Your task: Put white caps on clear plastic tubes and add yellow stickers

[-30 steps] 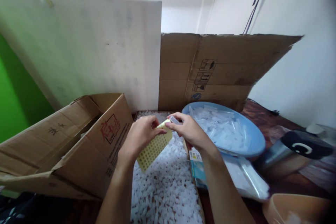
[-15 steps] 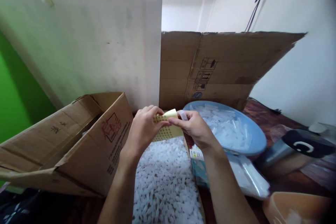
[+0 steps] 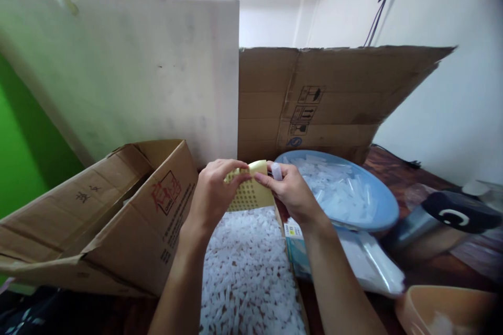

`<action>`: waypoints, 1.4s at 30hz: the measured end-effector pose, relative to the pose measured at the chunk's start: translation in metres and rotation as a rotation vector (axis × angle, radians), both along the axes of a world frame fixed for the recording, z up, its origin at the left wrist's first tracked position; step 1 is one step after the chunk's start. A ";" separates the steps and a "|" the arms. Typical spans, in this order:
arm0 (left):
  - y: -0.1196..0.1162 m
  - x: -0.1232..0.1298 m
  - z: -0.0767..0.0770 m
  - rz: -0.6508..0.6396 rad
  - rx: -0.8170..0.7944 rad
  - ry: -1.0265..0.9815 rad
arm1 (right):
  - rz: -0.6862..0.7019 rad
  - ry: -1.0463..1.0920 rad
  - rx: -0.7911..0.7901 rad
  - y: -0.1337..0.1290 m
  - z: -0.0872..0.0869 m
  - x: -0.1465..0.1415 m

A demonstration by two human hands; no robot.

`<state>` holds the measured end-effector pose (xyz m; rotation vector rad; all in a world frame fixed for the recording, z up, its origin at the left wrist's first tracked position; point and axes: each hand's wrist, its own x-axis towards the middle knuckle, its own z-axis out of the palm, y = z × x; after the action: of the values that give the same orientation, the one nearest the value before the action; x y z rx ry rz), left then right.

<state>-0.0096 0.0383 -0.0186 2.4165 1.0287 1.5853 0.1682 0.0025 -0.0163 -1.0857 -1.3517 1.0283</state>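
Both my hands meet above the near middle, at a yellow sheet of small round dark stickers (image 3: 251, 196). My left hand (image 3: 214, 188) pinches the sheet's upper left part between thumb and fingers, and the top edge curls over. At the sheet's upper right corner, the thumb of my right hand (image 3: 293, 188) presses close to the paper. A small translucent whitish plastic tube (image 3: 276, 171) is held among my right fingers. Below the sheet, many small white plastic pieces (image 3: 247, 272) cover a shallow cardboard tray.
An open cardboard box (image 3: 173, 220) stands at left. On the right are a blue basin (image 3: 387, 212) of clear plastic pieces, plastic-wrapped packs (image 3: 369, 261), a dark-lidded metal tumbler (image 3: 424, 230) and an orange tub (image 3: 444, 298). Behind stand a white board (image 3: 157, 73) and a cardboard panel (image 3: 338, 78).
The yellow sheet has tilted so that more of its dotted face shows. My left fingers have shifted along its top edge; the tube in my right hand stands more upright.
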 end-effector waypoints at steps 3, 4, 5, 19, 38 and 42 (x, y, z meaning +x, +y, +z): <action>-0.001 0.000 -0.002 0.008 -0.043 -0.009 | -0.004 -0.006 0.008 0.001 -0.001 0.001; -0.001 0.000 -0.002 0.006 -0.055 -0.016 | -0.009 -0.011 0.011 0.001 -0.001 0.001; -0.001 0.001 -0.003 0.002 -0.065 -0.025 | -0.012 -0.016 0.012 0.002 -0.002 0.001; 0.000 0.004 -0.007 -0.048 -0.086 -0.088 | -0.045 -0.063 0.053 0.001 0.001 0.001; 0.000 -0.003 -0.002 -0.131 -0.178 -0.026 | -0.006 -0.089 0.103 0.003 0.000 0.002; 0.001 -0.006 -0.003 -0.141 -0.201 0.049 | 0.015 -0.115 0.098 0.005 -0.002 0.003</action>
<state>-0.0154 0.0396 -0.0213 2.3453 0.9505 1.3179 0.1715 0.0072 -0.0183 -1.0758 -1.4888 0.9124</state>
